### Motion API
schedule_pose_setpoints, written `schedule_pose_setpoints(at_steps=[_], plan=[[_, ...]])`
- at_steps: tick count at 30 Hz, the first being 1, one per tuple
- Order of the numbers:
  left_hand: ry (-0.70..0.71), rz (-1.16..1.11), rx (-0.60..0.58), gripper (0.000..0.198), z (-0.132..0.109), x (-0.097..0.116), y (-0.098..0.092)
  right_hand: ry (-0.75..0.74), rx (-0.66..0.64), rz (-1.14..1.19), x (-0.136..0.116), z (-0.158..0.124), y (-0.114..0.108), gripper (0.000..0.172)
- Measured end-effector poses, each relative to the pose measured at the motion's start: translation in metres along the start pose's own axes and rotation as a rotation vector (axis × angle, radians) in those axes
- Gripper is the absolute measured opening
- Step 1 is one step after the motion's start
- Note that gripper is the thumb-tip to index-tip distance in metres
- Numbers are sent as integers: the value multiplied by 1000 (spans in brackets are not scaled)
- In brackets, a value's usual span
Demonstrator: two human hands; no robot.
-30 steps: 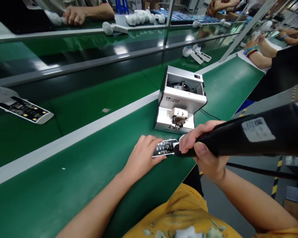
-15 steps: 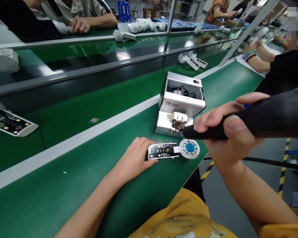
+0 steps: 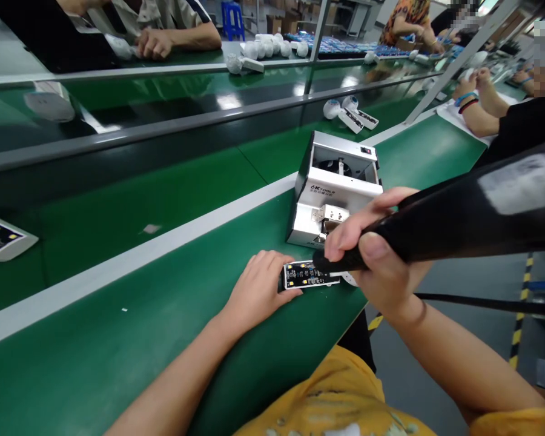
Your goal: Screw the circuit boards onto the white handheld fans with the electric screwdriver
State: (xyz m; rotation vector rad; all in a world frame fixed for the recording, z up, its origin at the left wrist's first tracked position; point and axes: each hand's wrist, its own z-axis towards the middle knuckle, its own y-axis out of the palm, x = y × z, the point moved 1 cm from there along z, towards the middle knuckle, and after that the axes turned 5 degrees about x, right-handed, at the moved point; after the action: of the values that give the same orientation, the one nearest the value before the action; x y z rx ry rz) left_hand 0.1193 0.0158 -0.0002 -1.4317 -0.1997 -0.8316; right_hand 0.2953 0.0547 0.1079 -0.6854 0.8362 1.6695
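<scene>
My left hand point(image 3: 261, 287) grips the left end of a white housing with a black circuit board point(image 3: 300, 274) in it, thumb on the near side and fingers on the far side. Yellow squares dot the board, and the piece lies on the green bench. Wrapped around a thick black electric screwdriver point(image 3: 436, 224) is my right hand point(image 3: 386, 260). The screwdriver's tip end is over the board's right part; whether it touches cannot be seen. Behind it, the round white head point(image 3: 349, 278) of the piece is mostly hidden. A silver screw feeder point(image 3: 336, 188) stands just beyond.
Beyond the white bench edge point(image 3: 186, 233) runs a green conveyor point(image 3: 200, 175) carrying similar pieces point(image 3: 352, 115), one of them point(image 3: 4, 236) at the left. A co-worker's hand point(image 3: 154, 43) is across the line; another person's hands point(image 3: 475, 88) are at the right. A cable point(image 3: 481, 303) hangs at right.
My right hand has brought the screwdriver left and down, over the circuit board, covering most of the round head. The left hand keeps its grip. The piece at the conveyor's left has shifted left.
</scene>
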Motion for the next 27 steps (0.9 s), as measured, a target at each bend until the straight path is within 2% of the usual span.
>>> schedule_pose_setpoints(at_steps=[3, 8, 11, 15, 19, 24, 27], plan=[[10, 14, 20, 48, 1, 0, 2, 41, -2, 70, 13, -10, 11, 27], [25, 20, 32, 50, 1, 0, 4, -2, 45, 25, 33, -15, 20, 27], [19, 18, 29, 52, 1, -1, 5, 5, 58, -31, 37, -14, 23, 27], [29, 9, 40, 53, 0, -3, 8, 60, 7, -32, 39, -10, 27, 25], [35, 0, 47, 54, 0, -5, 10, 131, -16, -27, 42, -8, 34, 31], [16, 1, 33, 51, 1, -3, 7, 99, -25, -57, 23, -1, 27, 32], [1, -10, 5, 46, 2, 0, 3, -19, 110, -60, 0, 12, 9, 28]])
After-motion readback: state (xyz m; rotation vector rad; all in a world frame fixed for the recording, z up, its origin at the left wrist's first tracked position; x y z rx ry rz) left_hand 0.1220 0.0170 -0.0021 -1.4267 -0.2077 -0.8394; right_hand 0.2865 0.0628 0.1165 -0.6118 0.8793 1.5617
